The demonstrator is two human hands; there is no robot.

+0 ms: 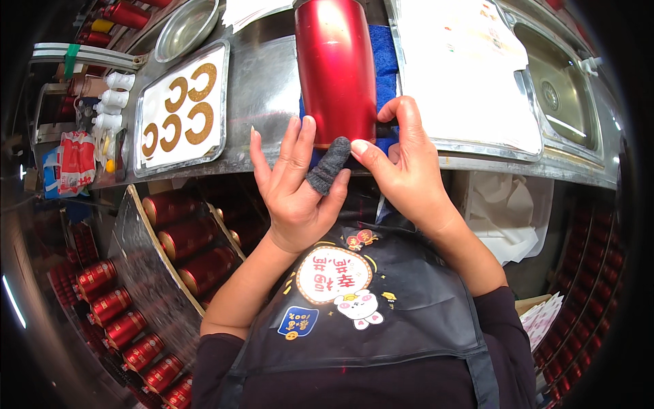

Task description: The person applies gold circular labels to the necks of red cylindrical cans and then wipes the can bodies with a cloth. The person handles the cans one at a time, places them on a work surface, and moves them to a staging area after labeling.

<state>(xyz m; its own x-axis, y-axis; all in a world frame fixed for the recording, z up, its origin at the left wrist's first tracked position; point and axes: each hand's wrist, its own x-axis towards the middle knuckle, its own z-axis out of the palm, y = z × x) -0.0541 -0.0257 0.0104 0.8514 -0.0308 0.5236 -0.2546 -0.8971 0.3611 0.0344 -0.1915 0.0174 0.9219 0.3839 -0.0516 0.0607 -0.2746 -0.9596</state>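
Your left hand (300, 204) is spread open, a grey finger sleeve (329, 167) on its index finger; your right hand (412, 163) is loosely curled, thumb and forefinger apart, by the near end of the red bottle (336, 68) lying on the blue towel (386, 65). That glossy shell looks stiff, probably slippery and easily scuffed, so cup its middle from left and right.

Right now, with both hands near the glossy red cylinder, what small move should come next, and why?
Perhaps the right hand should pinch the dark grey knitted finger sleeve to snug it: the sleeve covers the left hand's index finger, and the right thumb is beside its tip, with the right forefinger apart.
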